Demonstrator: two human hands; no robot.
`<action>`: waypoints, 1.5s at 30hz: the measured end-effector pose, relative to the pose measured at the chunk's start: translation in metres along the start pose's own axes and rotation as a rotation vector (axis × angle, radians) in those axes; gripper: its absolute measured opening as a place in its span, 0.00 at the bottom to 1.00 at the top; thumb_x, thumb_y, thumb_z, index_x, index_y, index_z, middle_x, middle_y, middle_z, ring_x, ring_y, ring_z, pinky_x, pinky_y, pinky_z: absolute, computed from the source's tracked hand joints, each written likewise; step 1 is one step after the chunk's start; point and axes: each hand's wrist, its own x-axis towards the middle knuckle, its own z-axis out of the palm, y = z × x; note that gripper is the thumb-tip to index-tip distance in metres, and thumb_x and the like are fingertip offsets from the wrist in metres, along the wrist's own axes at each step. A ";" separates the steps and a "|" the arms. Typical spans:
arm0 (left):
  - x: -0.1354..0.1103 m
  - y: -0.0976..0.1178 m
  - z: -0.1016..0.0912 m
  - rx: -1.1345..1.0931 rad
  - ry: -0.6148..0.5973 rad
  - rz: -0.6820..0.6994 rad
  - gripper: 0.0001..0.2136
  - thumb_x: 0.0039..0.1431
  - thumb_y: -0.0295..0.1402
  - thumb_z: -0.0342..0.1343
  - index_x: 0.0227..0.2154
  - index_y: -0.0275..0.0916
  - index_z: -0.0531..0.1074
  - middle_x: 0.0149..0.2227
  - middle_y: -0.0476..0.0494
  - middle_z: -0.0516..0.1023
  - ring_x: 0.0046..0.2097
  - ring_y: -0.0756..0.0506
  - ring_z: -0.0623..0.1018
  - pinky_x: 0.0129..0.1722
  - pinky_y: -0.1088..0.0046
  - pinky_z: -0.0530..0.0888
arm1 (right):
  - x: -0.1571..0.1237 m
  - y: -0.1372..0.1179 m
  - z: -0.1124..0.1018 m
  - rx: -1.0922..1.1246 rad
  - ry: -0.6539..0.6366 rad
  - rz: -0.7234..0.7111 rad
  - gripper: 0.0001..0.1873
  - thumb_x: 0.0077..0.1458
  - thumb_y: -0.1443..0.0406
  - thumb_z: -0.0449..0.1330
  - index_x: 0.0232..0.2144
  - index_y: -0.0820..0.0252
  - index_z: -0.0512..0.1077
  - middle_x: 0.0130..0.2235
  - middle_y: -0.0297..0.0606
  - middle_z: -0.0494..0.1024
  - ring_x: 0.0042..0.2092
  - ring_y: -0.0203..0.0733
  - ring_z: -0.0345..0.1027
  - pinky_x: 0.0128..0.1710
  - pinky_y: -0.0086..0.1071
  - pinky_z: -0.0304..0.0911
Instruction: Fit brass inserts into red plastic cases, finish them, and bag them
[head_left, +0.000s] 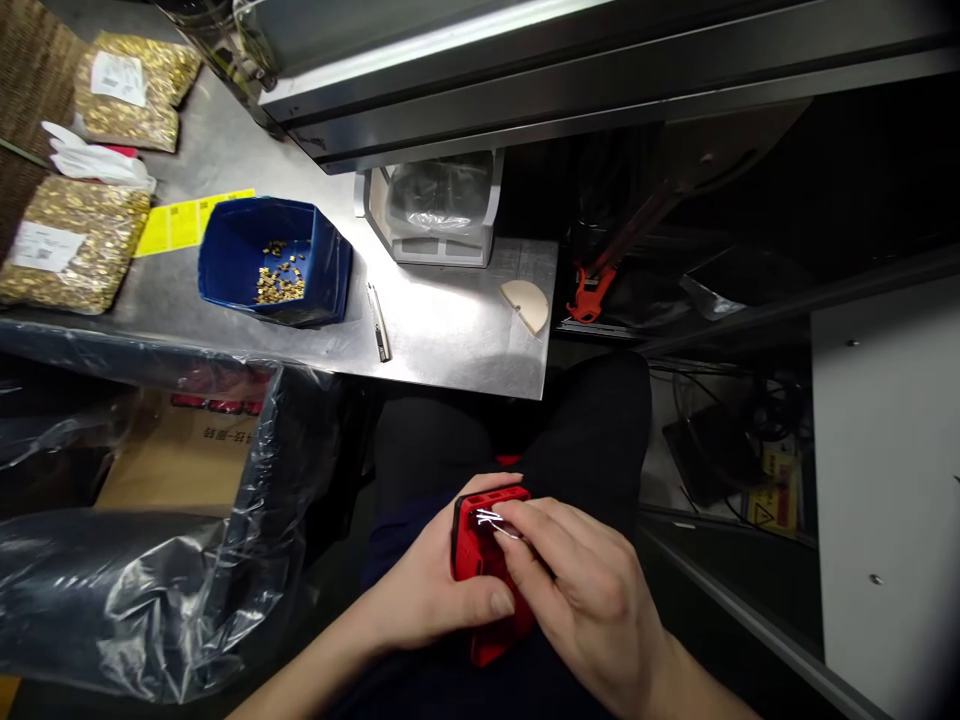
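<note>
Over the lap, my left hand [424, 590] is wrapped round a red plastic housing [469, 552] with a black edge, its thumb lying across the front. My right hand [589, 575] pinches a thin, shiny white strand [489, 519] at the housing's upper opening. Whether the strand is wire or something else is too small to tell. Fingers of both hands hide much of the housing's middle and lower part.
The metal table [450, 345] carries a blue bin [330, 270] with small brass parts, a cutter knife [379, 322], a beige half-disc [526, 304] and a grey bin [450, 250]. Bags of brass parts [90, 235] lie left. A plastic-lined box [180, 470] stands below; orange-handled tool [591, 292] at right.
</note>
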 end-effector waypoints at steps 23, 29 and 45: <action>-0.004 -0.018 -0.003 -0.124 0.235 0.055 0.52 0.40 0.32 0.80 0.67 0.50 0.57 0.58 0.34 0.74 0.61 0.28 0.74 0.58 0.56 0.73 | -0.007 -0.010 0.024 0.073 0.056 0.299 0.10 0.62 0.64 0.61 0.45 0.49 0.78 0.34 0.33 0.82 0.28 0.39 0.74 0.32 0.32 0.74; -0.003 -0.018 -0.005 -0.122 0.237 0.063 0.51 0.41 0.27 0.79 0.66 0.49 0.58 0.58 0.34 0.75 0.60 0.29 0.75 0.57 0.58 0.75 | -0.006 -0.009 0.024 0.151 -0.013 0.375 0.12 0.61 0.65 0.63 0.46 0.47 0.79 0.38 0.30 0.83 0.32 0.38 0.75 0.36 0.31 0.73; 0.001 -0.017 -0.012 -0.067 0.141 0.100 0.54 0.37 0.50 0.77 0.67 0.51 0.55 0.56 0.37 0.74 0.50 0.39 0.78 0.55 0.62 0.73 | -0.004 -0.002 0.018 0.171 0.013 0.263 0.12 0.65 0.70 0.60 0.48 0.52 0.77 0.39 0.30 0.82 0.37 0.34 0.76 0.37 0.27 0.70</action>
